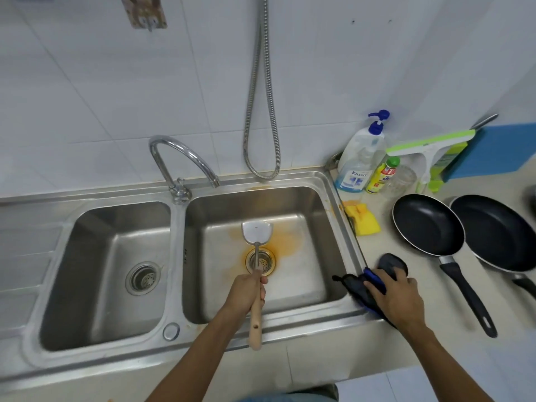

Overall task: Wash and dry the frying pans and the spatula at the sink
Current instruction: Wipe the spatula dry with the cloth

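My left hand point(246, 294) grips the wooden handle of a metal spatula point(256, 236), whose blade hangs over the drain of the right basin point(313, 256). On the sink's right rim my right hand point(396, 297) holds a dark blue cloth point(359, 288). Two black frying pans stand on the counter to the right: the nearer one point(426, 224) with its handle pointing toward me, and a second one point(499, 230) partly cut off by the frame edge.
A curved tap point(179, 158) stands between the two basins; the left basin point(95, 274) holds nothing. A yellow sponge point(362, 219), soap bottles point(359, 158), a glass jar point(401, 181) and a green squeegee point(429, 149) sit at the counter's back. A shower hose point(261, 111) hangs on the wall.
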Tool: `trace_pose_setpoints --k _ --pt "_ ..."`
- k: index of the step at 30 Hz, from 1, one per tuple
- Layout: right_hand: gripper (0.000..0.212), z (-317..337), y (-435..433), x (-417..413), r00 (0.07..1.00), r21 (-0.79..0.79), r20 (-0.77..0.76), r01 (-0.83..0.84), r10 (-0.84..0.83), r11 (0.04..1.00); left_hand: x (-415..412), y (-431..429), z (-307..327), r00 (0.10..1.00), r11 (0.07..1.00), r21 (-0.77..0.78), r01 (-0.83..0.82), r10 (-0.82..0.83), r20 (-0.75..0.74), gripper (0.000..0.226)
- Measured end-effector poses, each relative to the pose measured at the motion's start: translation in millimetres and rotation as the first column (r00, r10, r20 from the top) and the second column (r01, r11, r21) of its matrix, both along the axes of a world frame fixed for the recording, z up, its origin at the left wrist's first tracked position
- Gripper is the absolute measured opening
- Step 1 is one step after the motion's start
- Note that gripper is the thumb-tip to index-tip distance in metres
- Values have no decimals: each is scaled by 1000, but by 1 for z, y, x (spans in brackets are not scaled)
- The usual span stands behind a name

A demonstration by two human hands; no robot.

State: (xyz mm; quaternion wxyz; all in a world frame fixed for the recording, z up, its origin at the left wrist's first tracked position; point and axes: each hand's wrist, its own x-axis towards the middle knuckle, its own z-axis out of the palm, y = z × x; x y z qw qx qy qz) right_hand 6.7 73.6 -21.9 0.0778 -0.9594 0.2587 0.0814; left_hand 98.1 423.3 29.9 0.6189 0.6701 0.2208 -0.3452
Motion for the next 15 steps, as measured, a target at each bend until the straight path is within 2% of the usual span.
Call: trace_pose_setpoints --k 4,7,9,11,13,15 --pt "34 21 33 20 988 143 154 -46 24 989 -4 3 9 998 999 -34 34 -32 52 27" --pt "30 51 85 63 942 178 309 -195 133 965 -5 6 16 989 995 3 100 -100 113 26" --pt "33 65 126 99 883 131 407 -312 236 941 -9 5 24 977 990 15 138 -138 162 26" --pt "35 70 164 133 818 39 443 -427 367 904 -13 -1 32 964 988 36 152 -157 214 28" --pt "33 68 189 162 750 -102 409 -528 520 843 -15 -5 42 951 988 61 145 -156 267 29" --pt "31 65 195 189 750 -162 345 -545 564 823 -17 -3 50 937 989 64 130 -144 318 26"
